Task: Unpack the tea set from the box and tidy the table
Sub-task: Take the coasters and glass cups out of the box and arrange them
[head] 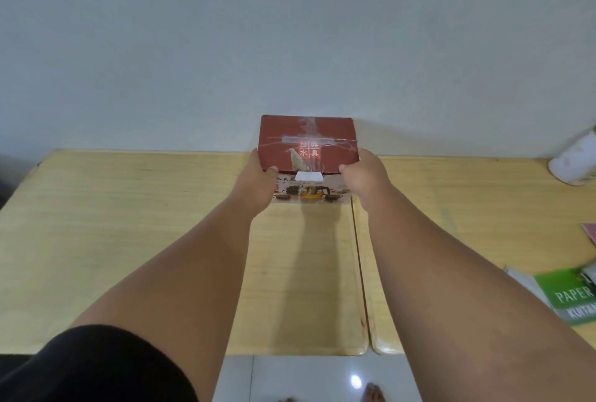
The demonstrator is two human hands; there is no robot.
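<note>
The red tea set box (pixel 308 143) was at the far side of the wooden worktop (pixel 129 224), close to the pale wall, and its top was sealed with clear tape. The left hand (pixel 263 179) gripped its left side and the right hand (pixel 366 175) its right side, the fingers (pixel 254 156) curled round the edges and the thumbs on the top. A green paper pack (pixel 567 298) lay at the right edge.

Tea-set box (pixel 308 143) on table (pixel 129 224), far edge, by wall (pixel 290 30); left hand (pixel 259 175), right hand (pixel 366 175) flank it; paper pack (pixel 567 298) far right.
</note>
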